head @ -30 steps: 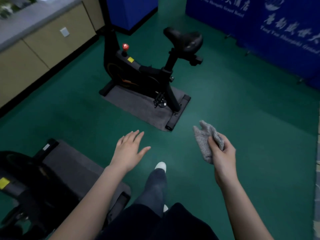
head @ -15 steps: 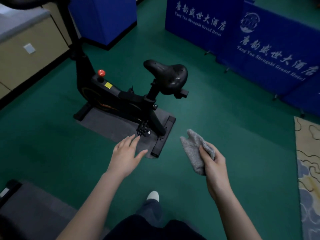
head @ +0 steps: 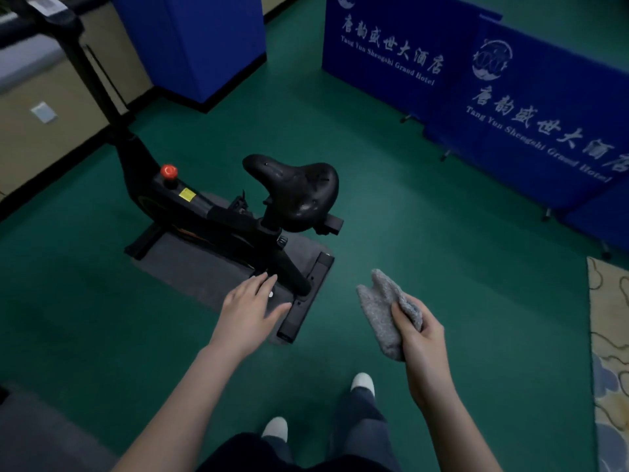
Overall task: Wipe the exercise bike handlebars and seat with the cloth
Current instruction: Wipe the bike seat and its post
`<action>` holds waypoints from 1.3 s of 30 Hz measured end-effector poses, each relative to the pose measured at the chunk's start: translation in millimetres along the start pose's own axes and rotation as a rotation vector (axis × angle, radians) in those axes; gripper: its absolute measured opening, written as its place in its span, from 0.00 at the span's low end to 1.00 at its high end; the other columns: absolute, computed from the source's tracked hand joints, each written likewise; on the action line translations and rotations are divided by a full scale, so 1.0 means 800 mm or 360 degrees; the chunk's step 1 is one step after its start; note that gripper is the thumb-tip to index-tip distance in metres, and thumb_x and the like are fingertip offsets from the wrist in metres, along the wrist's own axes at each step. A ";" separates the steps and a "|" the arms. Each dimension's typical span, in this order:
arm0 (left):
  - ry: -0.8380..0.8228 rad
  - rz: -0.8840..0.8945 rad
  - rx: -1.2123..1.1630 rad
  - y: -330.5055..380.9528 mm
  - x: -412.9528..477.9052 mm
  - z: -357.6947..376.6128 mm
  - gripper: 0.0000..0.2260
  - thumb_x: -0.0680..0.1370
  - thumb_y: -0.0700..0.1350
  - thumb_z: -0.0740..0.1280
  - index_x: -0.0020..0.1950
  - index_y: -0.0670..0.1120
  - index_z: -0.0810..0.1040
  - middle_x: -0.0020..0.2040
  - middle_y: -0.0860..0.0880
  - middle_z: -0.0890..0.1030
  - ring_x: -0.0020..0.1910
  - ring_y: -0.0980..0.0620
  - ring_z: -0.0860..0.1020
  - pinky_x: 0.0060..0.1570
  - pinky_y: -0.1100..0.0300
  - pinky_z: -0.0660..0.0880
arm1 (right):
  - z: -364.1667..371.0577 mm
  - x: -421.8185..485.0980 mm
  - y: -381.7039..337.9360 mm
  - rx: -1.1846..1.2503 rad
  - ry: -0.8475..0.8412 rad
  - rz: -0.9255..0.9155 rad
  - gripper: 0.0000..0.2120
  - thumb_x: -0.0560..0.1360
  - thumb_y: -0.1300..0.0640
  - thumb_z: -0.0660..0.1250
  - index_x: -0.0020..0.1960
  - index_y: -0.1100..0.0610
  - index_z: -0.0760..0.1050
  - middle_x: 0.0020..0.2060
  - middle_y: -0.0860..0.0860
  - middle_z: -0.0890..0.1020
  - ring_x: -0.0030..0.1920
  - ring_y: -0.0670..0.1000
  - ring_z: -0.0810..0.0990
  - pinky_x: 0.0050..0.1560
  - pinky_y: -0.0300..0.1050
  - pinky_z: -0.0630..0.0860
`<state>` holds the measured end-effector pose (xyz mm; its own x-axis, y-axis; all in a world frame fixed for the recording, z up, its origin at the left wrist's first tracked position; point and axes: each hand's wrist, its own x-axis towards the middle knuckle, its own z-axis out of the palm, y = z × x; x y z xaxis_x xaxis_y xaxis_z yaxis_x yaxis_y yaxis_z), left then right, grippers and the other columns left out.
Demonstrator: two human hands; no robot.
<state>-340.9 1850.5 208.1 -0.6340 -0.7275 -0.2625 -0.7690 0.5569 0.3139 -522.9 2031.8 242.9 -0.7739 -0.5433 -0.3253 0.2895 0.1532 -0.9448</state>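
Head view: green floor [head: 442,267], blue banners [head: 544,107].

One head-worn camera looked forward and down from standing height, wide-angle, with both hands close at the bottom of the frame. The bike [head: 218,212] stood near, left of centre, on the floor [head: 425,233]. Blue screens [head: 510,97] closed off the far right.

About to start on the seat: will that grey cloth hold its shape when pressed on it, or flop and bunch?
Probably floppy: the cloth droops in soft folds from the right hand. It looks light, pinched easily by the fingers. Its fuzzy knit should likely grip the smooth seat rather than slide.
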 end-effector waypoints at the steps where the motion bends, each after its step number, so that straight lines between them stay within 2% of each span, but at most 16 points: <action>1: 0.0012 -0.0027 -0.0005 0.014 0.010 0.001 0.30 0.79 0.63 0.53 0.78 0.51 0.55 0.78 0.52 0.57 0.76 0.53 0.53 0.73 0.54 0.51 | -0.008 0.017 -0.006 -0.0015 -0.0037 0.0007 0.07 0.78 0.60 0.65 0.50 0.52 0.80 0.41 0.49 0.84 0.38 0.44 0.81 0.31 0.36 0.75; 8: 0.0052 -0.0182 -0.0080 0.115 0.066 0.014 0.30 0.80 0.63 0.53 0.78 0.51 0.55 0.78 0.52 0.57 0.77 0.52 0.52 0.74 0.53 0.50 | -0.075 0.128 -0.050 -0.0133 -0.0224 0.0063 0.07 0.78 0.57 0.65 0.52 0.50 0.80 0.44 0.49 0.84 0.38 0.44 0.81 0.29 0.37 0.75; 15: 0.0124 -0.0378 -0.0124 0.145 0.094 0.013 0.30 0.79 0.63 0.54 0.78 0.51 0.55 0.77 0.51 0.58 0.76 0.51 0.53 0.74 0.52 0.51 | -0.092 0.212 -0.080 -0.0225 -0.0414 0.0024 0.07 0.79 0.58 0.64 0.53 0.51 0.79 0.44 0.49 0.83 0.39 0.44 0.81 0.30 0.37 0.75; 19: 0.0199 -0.0491 -0.0172 0.142 0.118 0.002 0.29 0.79 0.62 0.55 0.77 0.51 0.57 0.77 0.50 0.59 0.76 0.51 0.55 0.74 0.51 0.52 | -0.069 0.250 -0.093 -0.0290 -0.0553 0.0007 0.08 0.79 0.58 0.64 0.49 0.46 0.80 0.39 0.44 0.83 0.36 0.41 0.80 0.28 0.37 0.74; 22: 0.0241 -0.0559 -0.0215 0.134 0.143 -0.006 0.29 0.79 0.61 0.56 0.77 0.50 0.58 0.76 0.50 0.61 0.75 0.50 0.57 0.73 0.51 0.54 | -0.044 0.279 -0.102 -0.0331 -0.0639 -0.0081 0.11 0.78 0.60 0.65 0.47 0.45 0.80 0.39 0.41 0.83 0.38 0.40 0.81 0.31 0.34 0.75; 26: 0.0348 -0.0665 -0.0301 0.115 0.178 -0.018 0.28 0.79 0.60 0.58 0.76 0.48 0.60 0.75 0.49 0.63 0.74 0.49 0.59 0.72 0.50 0.57 | -0.008 0.320 -0.115 -0.0399 -0.0742 -0.0194 0.12 0.77 0.64 0.65 0.48 0.47 0.80 0.40 0.40 0.83 0.39 0.38 0.80 0.32 0.32 0.74; 31: 0.0402 -0.0839 -0.0457 0.088 0.211 -0.024 0.27 0.80 0.59 0.57 0.76 0.48 0.61 0.75 0.49 0.64 0.74 0.49 0.60 0.72 0.50 0.58 | 0.036 0.368 -0.128 -0.0460 -0.0863 -0.0171 0.14 0.77 0.65 0.65 0.50 0.45 0.79 0.44 0.41 0.83 0.41 0.38 0.81 0.29 0.32 0.75; 36: 0.0414 -0.0936 -0.0587 0.080 0.234 -0.025 0.26 0.81 0.59 0.54 0.76 0.49 0.61 0.75 0.50 0.64 0.74 0.50 0.60 0.71 0.51 0.57 | 0.076 0.403 -0.130 -0.0580 -0.0961 -0.0196 0.15 0.76 0.66 0.66 0.52 0.46 0.78 0.50 0.46 0.82 0.45 0.37 0.80 0.35 0.31 0.75; 39: 0.0460 -0.1026 -0.0720 0.084 0.237 -0.026 0.25 0.81 0.58 0.53 0.76 0.50 0.61 0.75 0.52 0.64 0.73 0.51 0.60 0.71 0.52 0.57 | 0.101 0.418 -0.134 -0.0659 -0.1077 -0.0203 0.15 0.76 0.66 0.66 0.53 0.47 0.78 0.51 0.45 0.82 0.47 0.39 0.80 0.39 0.34 0.77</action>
<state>-511.2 1741.7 198.2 0.0121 -0.9565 -0.2915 -0.8273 -0.1733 0.5344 -767.4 1767.1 238.9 -0.2392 -0.9395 -0.2453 -0.1129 0.2779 -0.9540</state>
